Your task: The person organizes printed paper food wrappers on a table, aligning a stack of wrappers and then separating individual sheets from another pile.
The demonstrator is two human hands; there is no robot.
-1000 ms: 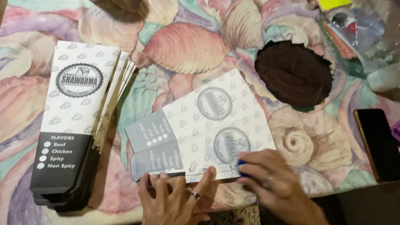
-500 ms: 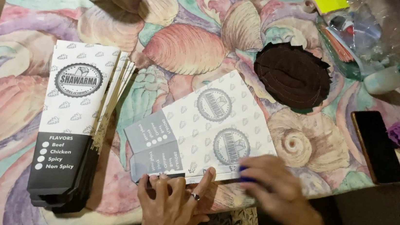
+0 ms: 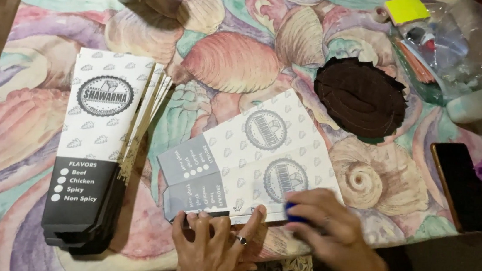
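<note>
Hands at 6 o'clock: left hand [image 3: 215,248], fingers flat, pins the flattened box blank [image 3: 250,163] at bench [image 3: 32,103] centre; right hand [image 3: 331,235] holds a small blue object [image 3: 294,212] against it. Judged step: sealing the flap; next calls for firm pressure. Finished stack [image 3: 95,151] at 9 o'clock.

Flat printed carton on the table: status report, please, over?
Left hand pressing flat carton at its near edge. Right hand on it, holding something small and blue. Carton stack lies apart, nothing in the way.
</note>
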